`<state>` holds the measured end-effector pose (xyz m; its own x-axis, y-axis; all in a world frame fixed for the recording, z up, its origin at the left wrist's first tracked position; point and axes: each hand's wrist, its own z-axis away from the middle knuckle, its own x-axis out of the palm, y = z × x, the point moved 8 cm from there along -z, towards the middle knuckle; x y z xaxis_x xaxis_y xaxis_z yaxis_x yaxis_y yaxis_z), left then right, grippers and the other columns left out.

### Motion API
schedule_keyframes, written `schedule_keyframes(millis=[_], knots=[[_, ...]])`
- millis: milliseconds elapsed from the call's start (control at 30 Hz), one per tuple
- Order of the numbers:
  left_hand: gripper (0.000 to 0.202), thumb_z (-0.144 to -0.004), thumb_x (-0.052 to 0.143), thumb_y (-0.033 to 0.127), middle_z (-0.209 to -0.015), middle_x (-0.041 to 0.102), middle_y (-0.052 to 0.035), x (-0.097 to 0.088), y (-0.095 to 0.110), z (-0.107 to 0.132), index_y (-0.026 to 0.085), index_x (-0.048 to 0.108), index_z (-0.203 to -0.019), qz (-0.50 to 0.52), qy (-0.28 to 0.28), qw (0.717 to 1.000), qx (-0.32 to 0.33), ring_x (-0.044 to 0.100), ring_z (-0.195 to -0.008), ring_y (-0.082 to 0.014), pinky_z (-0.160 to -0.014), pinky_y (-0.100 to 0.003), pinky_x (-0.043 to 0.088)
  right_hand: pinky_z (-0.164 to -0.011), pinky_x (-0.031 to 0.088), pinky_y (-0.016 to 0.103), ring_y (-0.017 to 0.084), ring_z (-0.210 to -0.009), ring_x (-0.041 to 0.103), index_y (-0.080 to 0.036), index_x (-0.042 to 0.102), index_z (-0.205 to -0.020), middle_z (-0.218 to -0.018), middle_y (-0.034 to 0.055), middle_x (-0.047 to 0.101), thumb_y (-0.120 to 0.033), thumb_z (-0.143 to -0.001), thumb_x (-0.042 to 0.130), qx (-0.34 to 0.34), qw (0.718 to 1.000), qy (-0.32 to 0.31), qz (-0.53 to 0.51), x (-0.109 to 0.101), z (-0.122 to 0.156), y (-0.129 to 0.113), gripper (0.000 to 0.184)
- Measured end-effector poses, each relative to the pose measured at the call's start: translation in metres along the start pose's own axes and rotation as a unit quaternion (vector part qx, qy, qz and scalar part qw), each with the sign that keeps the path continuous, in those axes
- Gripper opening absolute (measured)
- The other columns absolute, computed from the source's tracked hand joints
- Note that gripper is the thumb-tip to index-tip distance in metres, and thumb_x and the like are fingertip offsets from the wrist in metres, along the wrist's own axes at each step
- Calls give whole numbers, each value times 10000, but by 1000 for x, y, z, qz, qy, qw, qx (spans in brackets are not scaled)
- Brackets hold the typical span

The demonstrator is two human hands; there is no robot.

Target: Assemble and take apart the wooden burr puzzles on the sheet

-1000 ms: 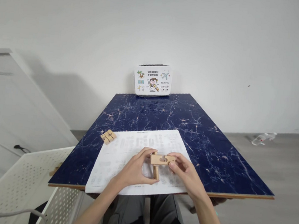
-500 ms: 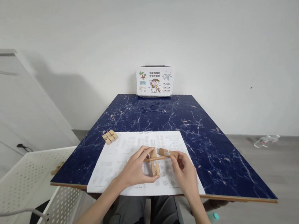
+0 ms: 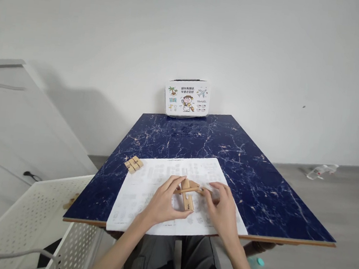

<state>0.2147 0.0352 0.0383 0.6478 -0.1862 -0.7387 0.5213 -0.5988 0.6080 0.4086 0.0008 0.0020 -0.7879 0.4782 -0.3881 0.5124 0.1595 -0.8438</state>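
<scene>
Farthest left on my feed I see a white perforated plastic basket [image 3: 39,198], then a dark-blue marbled tabletop [image 3: 205,137]. A small cluster of pale wooden blocks [image 3: 133,164] sits over the upper-left corner of a white printed paper sheet [image 3: 136,198], whose print is too small for me to read. My left hand [image 3: 167,200] grips a notched wooden block [image 3: 188,202] endwise between fingers and thumb, above the sheet; a dark mark shows near its lower end. Behind, a white box [image 3: 187,98] reads "奶牛养得好, 牛奶才会好" and "TRAVEL". A second wooden piece [image 3: 194,184] lies against the block's right side. My right hand [image 3: 223,208] curls its thumb and fingers at the wood's right end; I cannot tell whether they grip. Farthest right, a clear plastic bottle [image 3: 322,171] lies on the floor, its reddish label illegible.
</scene>
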Motion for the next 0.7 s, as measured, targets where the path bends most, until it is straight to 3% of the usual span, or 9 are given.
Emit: schedule_keyframes(millis=[200, 467, 600, 700], knots=[[917, -729, 846, 412, -1454, 489, -127, -3, -2, 1, 271, 386, -1510, 3, 22, 1000, -5, 588, -1239, -313, -1057, -465, 531, -740, 570, 388, 267, -989, 638, -216, 670, -1106, -1288, 161, 558, -444, -990, 579, -55, 998, -32, -31, -2, 4, -14, 272], [907, -768, 819, 376, -1471, 497, -121, 0, 9, 3, 296, 348, -1539, -21, 11, 999, 47, 594, -1249, -312, -1059, -463, 527, -1071, 472, 513, 330, -1270, 527, -261, 734, -958, -1289, 122, 553, -425, -938, 676, -141, 981, -132, -33, 14, 12, -30, 175], [874, -801, 800, 343, -1484, 503, -101, 2, 21, -1, 323, 340, -1544, -51, -4, 996, 72, 529, -1344, -325, -1120, -483, 473, -1098, 455, 514, 324, -1288, 522, -260, 754, -974, -1331, 119, 540, -396, -951, 661, -134, 977, -157, -54, 17, 12, -29, 166], [881, -793, 825, 384, -1497, 491, -95, 2, 27, -5, 332, 355, -1536, -6, -26, 998, 50, 529, -1345, -320, -1118, -472, 474, -1061, 482, 478, 301, -1211, 581, -246, 745, -1001, -1283, 122, 564, -385, -988, 605, -108, 975, -176, -86, 14, 10, -31, 198]])
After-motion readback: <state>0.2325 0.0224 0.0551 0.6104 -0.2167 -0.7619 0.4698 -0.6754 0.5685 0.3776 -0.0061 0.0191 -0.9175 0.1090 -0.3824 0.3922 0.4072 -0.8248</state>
